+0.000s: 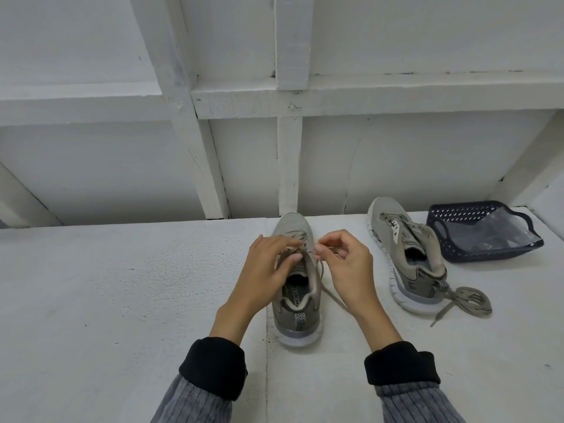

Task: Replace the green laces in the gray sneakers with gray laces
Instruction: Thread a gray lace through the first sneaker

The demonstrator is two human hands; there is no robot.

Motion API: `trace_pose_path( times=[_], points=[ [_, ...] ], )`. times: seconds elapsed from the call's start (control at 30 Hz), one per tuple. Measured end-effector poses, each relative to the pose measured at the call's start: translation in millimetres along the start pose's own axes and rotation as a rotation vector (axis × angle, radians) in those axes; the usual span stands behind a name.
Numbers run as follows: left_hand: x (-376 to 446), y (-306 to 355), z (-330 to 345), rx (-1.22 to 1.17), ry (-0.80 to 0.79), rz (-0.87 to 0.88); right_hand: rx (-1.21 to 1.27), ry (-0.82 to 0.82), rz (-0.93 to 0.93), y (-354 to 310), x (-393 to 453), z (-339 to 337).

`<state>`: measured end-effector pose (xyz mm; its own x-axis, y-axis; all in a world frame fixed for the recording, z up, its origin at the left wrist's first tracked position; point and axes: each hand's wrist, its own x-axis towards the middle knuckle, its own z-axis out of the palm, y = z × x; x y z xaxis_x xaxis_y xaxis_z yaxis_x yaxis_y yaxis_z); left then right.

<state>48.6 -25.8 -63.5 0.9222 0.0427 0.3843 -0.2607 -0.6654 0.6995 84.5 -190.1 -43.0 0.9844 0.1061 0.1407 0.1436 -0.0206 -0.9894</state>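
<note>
Two gray sneakers stand on the surface [122,270]: one sneaker [297,300] between two hands, left hand [265,270] and right hand [345,264], and a second sneaker [406,254] to the right. One loose lace [467,302] lies coiled behind that second sneaker. One dark basket [476,236] holds one clear plastic bag [494,233].

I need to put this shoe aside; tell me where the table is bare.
Bare: the wide table stretch left of the left hand. Narrower gap between the near shoe and far shoe. Crowded: far right, with the loose lace and basket.
</note>
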Motion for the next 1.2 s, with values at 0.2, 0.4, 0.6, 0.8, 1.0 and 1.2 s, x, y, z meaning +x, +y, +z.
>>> trace_pose_path(
  times=[0.2,0.4,0.6,0.8,1.0,1.2],
  points=[
    [-0.4,9.2,5.9,-0.093,0.0,-0.054,-0.007,0.0,0.008,-2.4,-0.7,0.7],
    [-3.3,11.2,9.5,-0.131,-0.111,-0.118,0.016,-0.04,0.02,2.3,0.1,1.6],
    [-5.2,13.0,3.4,-0.213,0.021,-0.208,-0.078,0.082,0.057,13.6,0.7,-1.4],
    [-10.8,0.6,3.5,-0.161,0.074,-0.261,-0.353,-0.038,0.061,26.4,-7.5,1.4],
    [-11.1,6.3,14.4,-0.025,0.05,-0.233,-0.263,0.016,0.138,35.9,-7.1,0.0],
    [-9.3,14.1,21.7,0.163,0.086,-0.17,-0.077,0.019,0.275,47.9,-6.0,-3.5]
  ],
)
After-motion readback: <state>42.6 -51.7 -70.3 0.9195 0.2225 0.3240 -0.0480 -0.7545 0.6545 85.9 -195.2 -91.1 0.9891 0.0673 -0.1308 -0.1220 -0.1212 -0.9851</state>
